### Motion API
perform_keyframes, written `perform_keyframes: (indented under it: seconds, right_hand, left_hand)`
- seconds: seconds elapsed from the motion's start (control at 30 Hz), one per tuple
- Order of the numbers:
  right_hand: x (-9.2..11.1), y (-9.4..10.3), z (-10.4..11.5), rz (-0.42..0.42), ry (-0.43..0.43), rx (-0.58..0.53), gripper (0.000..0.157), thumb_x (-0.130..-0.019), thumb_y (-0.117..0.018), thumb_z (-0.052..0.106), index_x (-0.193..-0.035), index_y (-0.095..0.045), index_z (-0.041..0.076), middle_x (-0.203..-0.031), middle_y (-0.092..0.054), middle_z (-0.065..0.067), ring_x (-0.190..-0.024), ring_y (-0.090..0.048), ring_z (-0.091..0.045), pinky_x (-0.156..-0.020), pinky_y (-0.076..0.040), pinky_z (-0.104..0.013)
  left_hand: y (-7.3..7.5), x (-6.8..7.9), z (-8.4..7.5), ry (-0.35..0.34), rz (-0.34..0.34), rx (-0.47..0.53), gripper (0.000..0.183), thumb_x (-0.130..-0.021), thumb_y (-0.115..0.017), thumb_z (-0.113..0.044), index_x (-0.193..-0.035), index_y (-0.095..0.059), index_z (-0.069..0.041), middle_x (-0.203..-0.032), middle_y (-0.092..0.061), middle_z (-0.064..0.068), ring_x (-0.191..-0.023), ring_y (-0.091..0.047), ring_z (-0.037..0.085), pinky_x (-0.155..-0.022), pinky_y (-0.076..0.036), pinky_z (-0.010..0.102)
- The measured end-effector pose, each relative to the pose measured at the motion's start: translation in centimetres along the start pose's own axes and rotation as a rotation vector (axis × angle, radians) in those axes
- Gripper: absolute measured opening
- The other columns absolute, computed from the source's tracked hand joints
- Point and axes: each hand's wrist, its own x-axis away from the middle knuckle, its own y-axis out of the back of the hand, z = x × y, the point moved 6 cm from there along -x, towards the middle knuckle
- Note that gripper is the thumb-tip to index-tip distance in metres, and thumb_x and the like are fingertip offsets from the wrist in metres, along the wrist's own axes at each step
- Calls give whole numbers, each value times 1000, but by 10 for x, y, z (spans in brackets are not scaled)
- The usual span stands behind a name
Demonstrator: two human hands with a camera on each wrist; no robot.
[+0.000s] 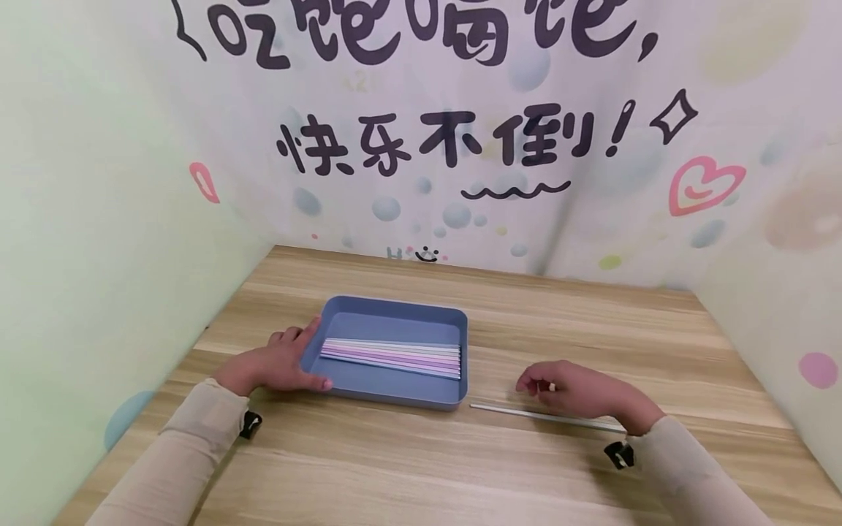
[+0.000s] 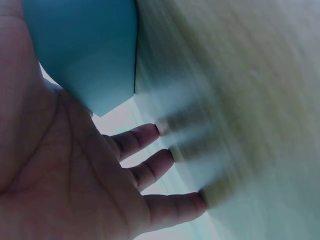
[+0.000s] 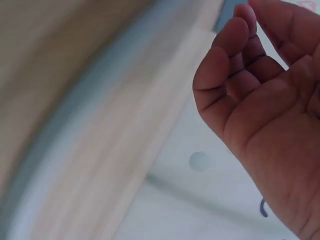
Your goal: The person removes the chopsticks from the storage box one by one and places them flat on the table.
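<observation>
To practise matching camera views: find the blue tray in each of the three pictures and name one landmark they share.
Head: the blue tray sits left of centre on the wooden table, with the left hand at its left end.
Left wrist: the tray's corner fills the upper left, above the palm.
Right wrist: the tray is not in it.
Shared landmark: the wooden table.

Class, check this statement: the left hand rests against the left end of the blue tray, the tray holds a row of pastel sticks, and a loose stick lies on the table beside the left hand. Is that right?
Not quite. The loose stick lies beside the right hand, not the left, as the head view shows. The rest stands: the left hand rests against the left end of the blue tray, which holds a row of pastel sticks.
</observation>
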Motion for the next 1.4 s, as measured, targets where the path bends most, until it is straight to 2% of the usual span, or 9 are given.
perform_keyframes:
  seconds: [0.2,0.37,0.6,0.77,0.93,1.13,1.4]
  right_hand:
    - [-25,13,15,-27,0,2,22,-98,-56,-1,-114,-65,11,-97,-63,-4,-87,-56,-12,-78,-48,-31]
    - [-48,18,26,-37,21,-22,23,-99,-57,1,-114,-65,16,-96,-62,0,-86,-56,-14,-76,-49,-31]
    - [-79,21,44,-37,52,-34,20,-99,-58,3,-116,-66,11,-95,-62,-2,-84,-56,-15,-75,-48,-32]
    - [-99,22,56,-33,76,-36,21,-99,-57,4,-115,-66,13,-101,-64,-4,-88,-57,-15,-79,-49,-33]
    - [-119,20,66,-11,105,-73,22,-100,-56,4,-117,-66,12,-99,-63,-1,-87,-56,-15,-77,-49,-32]
    - [-141,16,73,-6,133,-88,21,-100,-55,3,-117,-65,10,-99,-63,-5,-86,-56,-16,-76,-48,-31]
    - [-166,16,81,1,121,-161,21,-100,-55,3,-118,-65,8,-99,-62,-2,-90,-56,-17,-78,-48,-30]
  left_hand:
    - [5,1,-6,-9,-4,2,126,-77,-71,-69,-157,-4,2,-145,-28,37,-127,-31,55,-98,-34,66]
    - [5,2,-8,-2,6,6,126,-77,-71,-69,-157,-3,2,-146,-27,37,-128,-31,55,-98,-34,66]
    - [5,3,-9,7,18,13,125,-78,-71,-67,-157,-4,2,-145,-27,37,-129,-30,56,-98,-34,66]
    - [4,2,-8,11,22,8,125,-78,-71,-68,-157,-3,1,-146,-27,37,-129,-29,56,-98,-34,66]
    - [2,2,-6,9,20,11,125,-78,-71,-68,-157,-3,1,-146,-27,37,-129,-29,56,-98,-34,66]
    - [1,2,-6,10,21,17,124,-78,-71,-67,-157,-4,1,-146,-27,37,-129,-29,55,-97,-35,65]
    - [1,1,-6,16,28,19,124,-78,-71,-67,-157,-4,1,-146,-27,36,-130,-29,55,-97,-35,65]
